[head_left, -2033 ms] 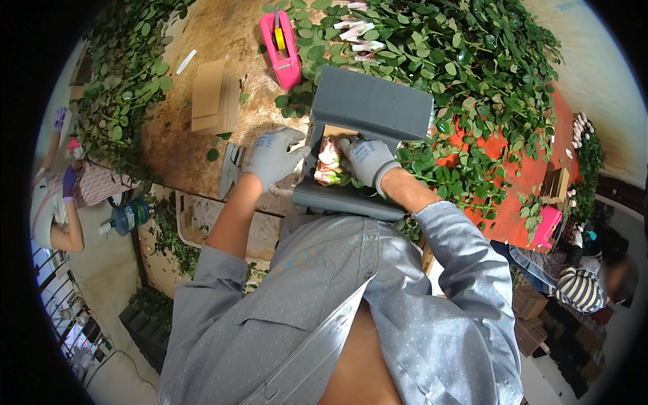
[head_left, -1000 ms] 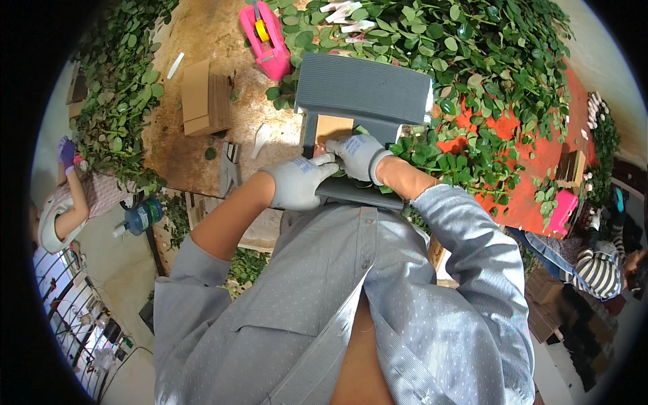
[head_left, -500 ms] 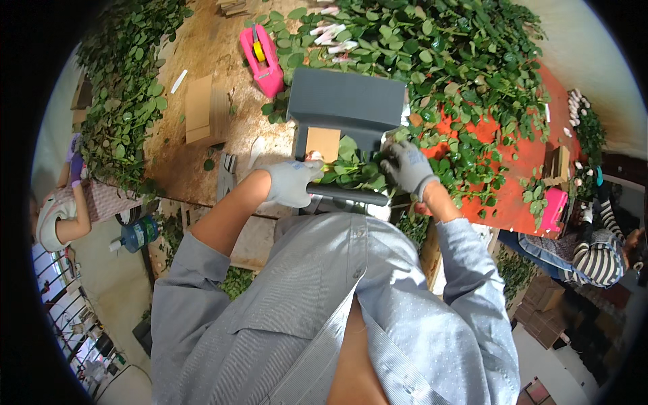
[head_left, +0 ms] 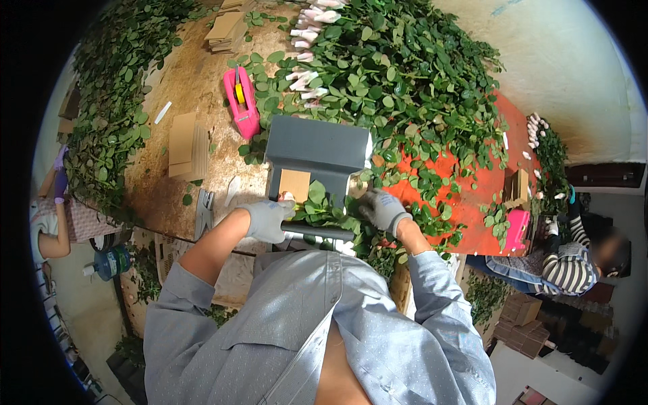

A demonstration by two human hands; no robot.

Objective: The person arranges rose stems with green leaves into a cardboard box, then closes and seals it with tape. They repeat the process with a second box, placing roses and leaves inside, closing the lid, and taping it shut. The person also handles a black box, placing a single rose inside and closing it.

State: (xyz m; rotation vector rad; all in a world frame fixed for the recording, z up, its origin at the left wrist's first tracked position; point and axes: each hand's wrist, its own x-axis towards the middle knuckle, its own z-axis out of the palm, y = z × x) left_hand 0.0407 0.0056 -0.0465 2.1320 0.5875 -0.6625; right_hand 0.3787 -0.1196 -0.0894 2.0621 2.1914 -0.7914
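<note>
A dark grey stand point(head_left: 317, 143) with a tray-like front is right before me. In its front lie leafy rose stems point(head_left: 317, 206), with a pale bud point(head_left: 287, 197) at their left end and a square of brown cardboard point(head_left: 294, 183) behind it. My left hand point(head_left: 267, 220), in a grey glove, closes on the bud end of the roses; its fingertips are partly hidden. My right hand point(head_left: 385, 212), gloved too, curls around the leafy stems at the stand's right side. A dark bar point(head_left: 317, 231) runs along the stand's near edge.
Behind the stand lies a pink tape dispenser point(head_left: 241, 104). Cardboard pieces point(head_left: 187, 147) are stacked at left. A large heap of leafy roses point(head_left: 412, 74) with wrapped pale heads point(head_left: 307, 34) fills the back right. More foliage point(head_left: 101, 121) lines the far left. Co-workers point(head_left: 574, 260) stand at both sides.
The view has tilted, so the table and stand sit lower and further left in the picture. Both hands keep about the same places at the stand and stems.
</note>
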